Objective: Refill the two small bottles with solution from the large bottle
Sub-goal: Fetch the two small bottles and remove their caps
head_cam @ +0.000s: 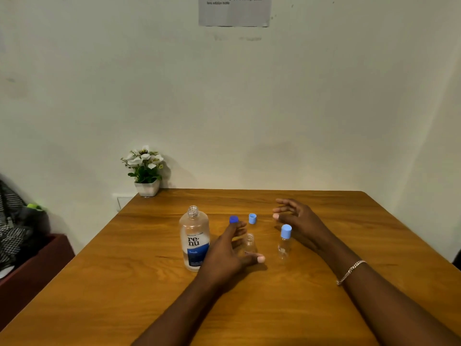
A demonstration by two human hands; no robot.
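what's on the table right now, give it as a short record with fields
large bottle: upright, cap off
open small bottle: upright, no cap, between thumb and fingers of the left hand; contact unclear
capped small bottle: upright, light blue cap on
dark blue cap: loose on the table, at the left fingertips
light blue cap: loose, just right of the dark one
right hand: open, holds nothing, behind the capped small bottle
plant: back left corner

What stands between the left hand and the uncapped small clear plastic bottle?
Nothing visible. The left hand is open right beside the uncapped small clear plastic bottle; the large clear bottle stands on the hand's other side.
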